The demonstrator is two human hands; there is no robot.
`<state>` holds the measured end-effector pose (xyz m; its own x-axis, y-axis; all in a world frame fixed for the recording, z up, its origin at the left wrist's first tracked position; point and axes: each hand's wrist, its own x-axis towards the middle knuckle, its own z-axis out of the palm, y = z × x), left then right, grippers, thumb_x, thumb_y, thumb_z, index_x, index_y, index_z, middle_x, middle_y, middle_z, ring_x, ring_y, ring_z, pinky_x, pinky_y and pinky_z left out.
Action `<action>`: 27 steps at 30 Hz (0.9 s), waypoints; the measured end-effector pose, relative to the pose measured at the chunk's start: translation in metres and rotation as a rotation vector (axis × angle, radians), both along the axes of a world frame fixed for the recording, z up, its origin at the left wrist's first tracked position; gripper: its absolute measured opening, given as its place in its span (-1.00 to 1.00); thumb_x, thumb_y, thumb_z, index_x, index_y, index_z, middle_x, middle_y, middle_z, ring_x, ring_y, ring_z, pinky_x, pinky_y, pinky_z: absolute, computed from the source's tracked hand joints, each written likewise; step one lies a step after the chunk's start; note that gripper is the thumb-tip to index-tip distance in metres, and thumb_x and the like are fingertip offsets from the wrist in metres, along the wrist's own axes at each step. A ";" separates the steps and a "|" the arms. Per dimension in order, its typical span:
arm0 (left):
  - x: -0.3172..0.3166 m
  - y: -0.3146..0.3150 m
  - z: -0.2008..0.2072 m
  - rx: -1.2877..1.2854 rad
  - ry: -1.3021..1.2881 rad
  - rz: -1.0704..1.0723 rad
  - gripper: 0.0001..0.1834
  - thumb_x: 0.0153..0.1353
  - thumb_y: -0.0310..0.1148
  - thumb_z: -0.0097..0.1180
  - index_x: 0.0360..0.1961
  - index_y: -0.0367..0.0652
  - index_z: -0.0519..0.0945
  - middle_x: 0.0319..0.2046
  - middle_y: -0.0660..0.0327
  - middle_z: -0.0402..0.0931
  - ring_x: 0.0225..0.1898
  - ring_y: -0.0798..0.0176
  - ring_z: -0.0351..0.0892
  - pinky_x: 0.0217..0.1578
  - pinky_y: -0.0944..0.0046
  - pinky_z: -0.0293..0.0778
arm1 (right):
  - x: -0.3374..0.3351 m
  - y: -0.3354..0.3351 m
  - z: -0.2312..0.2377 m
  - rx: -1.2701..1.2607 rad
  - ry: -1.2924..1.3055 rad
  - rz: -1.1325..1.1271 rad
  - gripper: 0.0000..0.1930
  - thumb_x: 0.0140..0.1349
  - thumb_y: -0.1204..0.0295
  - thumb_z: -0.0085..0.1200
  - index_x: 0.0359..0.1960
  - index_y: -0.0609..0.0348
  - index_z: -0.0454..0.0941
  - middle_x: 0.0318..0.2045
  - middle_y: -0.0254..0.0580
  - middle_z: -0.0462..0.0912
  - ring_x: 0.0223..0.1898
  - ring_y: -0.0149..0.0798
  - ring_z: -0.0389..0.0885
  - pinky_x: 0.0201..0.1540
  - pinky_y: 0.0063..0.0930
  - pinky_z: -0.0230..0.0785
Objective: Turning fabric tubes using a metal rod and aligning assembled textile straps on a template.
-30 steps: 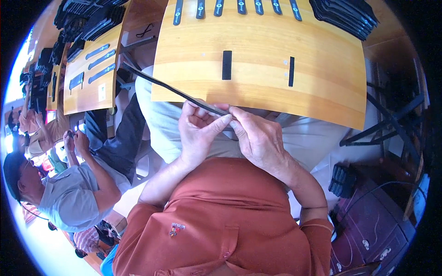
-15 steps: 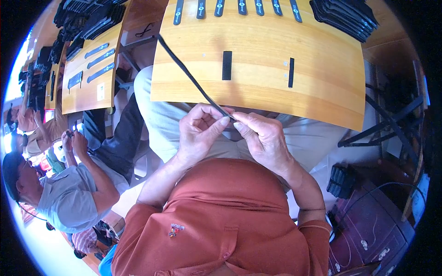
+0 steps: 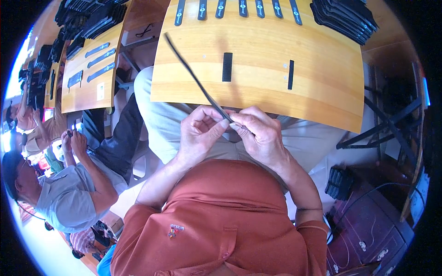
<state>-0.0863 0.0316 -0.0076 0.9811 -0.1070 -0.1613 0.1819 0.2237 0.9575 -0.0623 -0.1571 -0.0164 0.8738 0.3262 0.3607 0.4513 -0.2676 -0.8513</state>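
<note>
Both hands are close to the tummy, over the lap. The left hand [image 3: 200,133] and the right hand [image 3: 258,134] meet with their fingers curled shut, pinching the near end of a long thin black strap [image 3: 195,78]. The strap sticks up and away to the left, over the wooden table [image 3: 258,92]. On the table lie two short black pieces [image 3: 227,67] (flat ones). Farther back sits a row of black straps [image 3: 239,8] and a black stack [image 3: 345,18].

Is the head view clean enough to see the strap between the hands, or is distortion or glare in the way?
Head view: black strap sharp between left hand and right hand; wooden table edges bow from fisheye; bluish overexposed glare along the left rim only.
</note>
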 end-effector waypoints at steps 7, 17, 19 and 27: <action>-0.006 -0.008 0.009 -0.051 -0.022 0.007 -0.88 0.40 -0.59 0.11 -0.09 -0.27 0.47 -0.05 0.10 0.62 -0.10 0.39 0.60 -0.09 0.39 0.55 | -0.001 0.008 0.001 -0.021 -0.205 -0.027 -0.74 0.16 0.64 0.22 -0.10 0.30 0.59 -0.31 -0.10 0.66 -0.45 -0.10 0.72 -0.48 -0.29 0.54; -0.007 -0.005 0.027 0.569 -0.293 -0.004 -0.87 0.45 -0.43 0.10 -0.15 -0.29 0.48 -0.36 0.11 0.65 -0.37 0.36 0.66 -0.34 0.33 0.56 | -0.004 0.017 0.015 0.059 -0.256 -0.059 -0.74 0.10 0.70 0.20 -0.13 0.34 0.55 -0.38 -0.07 0.60 -0.51 -0.15 0.67 -0.53 -0.32 0.49; -0.007 -0.003 0.028 0.601 -0.329 -0.031 -0.86 0.45 -0.42 0.11 -0.18 -0.29 0.49 -0.41 0.11 0.62 -0.40 0.29 0.65 -0.37 0.29 0.55 | -0.005 0.016 0.017 0.105 -0.229 -0.037 -0.74 0.10 0.71 0.19 -0.15 0.34 0.55 -0.39 -0.06 0.60 -0.51 -0.15 0.66 -0.53 -0.32 0.49; -0.002 0.007 0.033 0.551 -0.483 -0.152 -0.83 0.44 -0.39 0.10 -0.30 -0.24 0.47 -0.55 0.15 0.52 -0.54 0.12 0.58 -0.51 0.15 0.46 | 0.003 0.001 0.035 0.149 -0.136 0.111 -0.89 0.27 0.63 0.16 -0.20 0.31 0.52 -0.40 -0.04 0.60 -0.51 -0.12 0.64 -0.50 -0.31 0.48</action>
